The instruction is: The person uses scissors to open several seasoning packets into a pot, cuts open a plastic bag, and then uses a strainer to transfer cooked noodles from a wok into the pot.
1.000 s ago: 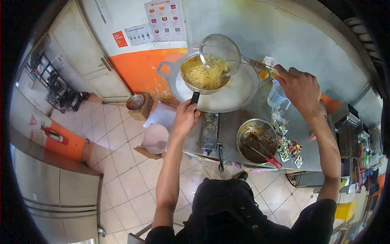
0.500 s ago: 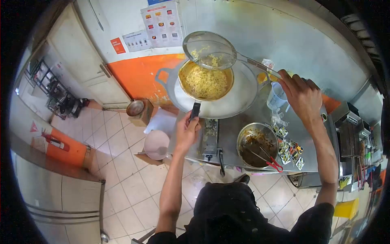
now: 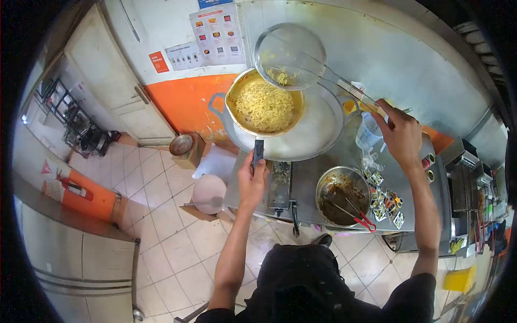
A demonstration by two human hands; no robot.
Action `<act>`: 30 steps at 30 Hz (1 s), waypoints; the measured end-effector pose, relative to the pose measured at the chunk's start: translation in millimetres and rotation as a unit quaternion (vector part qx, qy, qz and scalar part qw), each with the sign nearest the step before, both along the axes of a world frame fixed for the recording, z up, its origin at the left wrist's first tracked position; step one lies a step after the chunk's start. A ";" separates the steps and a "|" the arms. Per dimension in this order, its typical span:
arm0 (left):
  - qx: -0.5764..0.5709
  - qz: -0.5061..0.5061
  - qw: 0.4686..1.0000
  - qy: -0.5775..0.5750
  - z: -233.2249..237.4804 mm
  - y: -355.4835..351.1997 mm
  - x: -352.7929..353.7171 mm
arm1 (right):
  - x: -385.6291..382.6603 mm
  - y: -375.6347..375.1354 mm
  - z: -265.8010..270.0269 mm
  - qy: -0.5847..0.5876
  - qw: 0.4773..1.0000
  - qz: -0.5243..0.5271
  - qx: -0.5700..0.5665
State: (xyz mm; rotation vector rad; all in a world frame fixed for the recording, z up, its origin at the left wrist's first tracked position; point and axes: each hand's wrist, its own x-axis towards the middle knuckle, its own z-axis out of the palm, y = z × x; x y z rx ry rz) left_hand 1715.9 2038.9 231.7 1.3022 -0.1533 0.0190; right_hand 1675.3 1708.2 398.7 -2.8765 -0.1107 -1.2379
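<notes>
My left hand point(image 3: 253, 180) is closed round the black handle of a saucepan point(image 3: 258, 146) heaped with yellow noodles point(image 3: 264, 107). The pan is held over a wide wok point(image 3: 318, 141) of whitish liquid. In my right hand point(image 3: 399, 134) is the long handle of a wire mesh strainer point(image 3: 291, 54), its fingers wrapped round the end. The strainer's bowl overlaps the pan's far right rim in this view. A few noodles cling to the mesh near its lower edge.
On the steel table point(image 3: 307, 188) stands a metal bowl point(image 3: 343, 185) with dark sauce and red-handled tongs point(image 3: 363, 219). Several torn sachets point(image 3: 385, 203) lie beside it, with a clear measuring jug point(image 3: 368, 131) behind. A pink tub point(image 3: 209, 191) sits low on the left.
The strainer has risen and shifted right, tilting up with fewer noodles in it. The saucepan has moved slightly left. Both hands keep their holds.
</notes>
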 end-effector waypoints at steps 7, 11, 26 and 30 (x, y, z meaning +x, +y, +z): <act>0.029 0.011 0.999 0.015 1.8 23.4 -4.9 | 20.5 -16.7 -14.9 0.146 0.961 -0.007 0.235; 0.035 0.038 0.992 0.114 29.9 54.1 -31.6 | 22.3 -24.5 -20.0 0.166 0.975 -0.052 0.139; 0.023 0.172 0.973 0.155 35.2 136.1 -121.5 | 129.8 7.4 -57.6 0.376 0.915 -0.020 -0.141; 0.011 0.180 0.968 0.177 35.8 147.2 -141.3 | 162.6 26.0 -98.2 0.328 0.940 -0.026 -0.090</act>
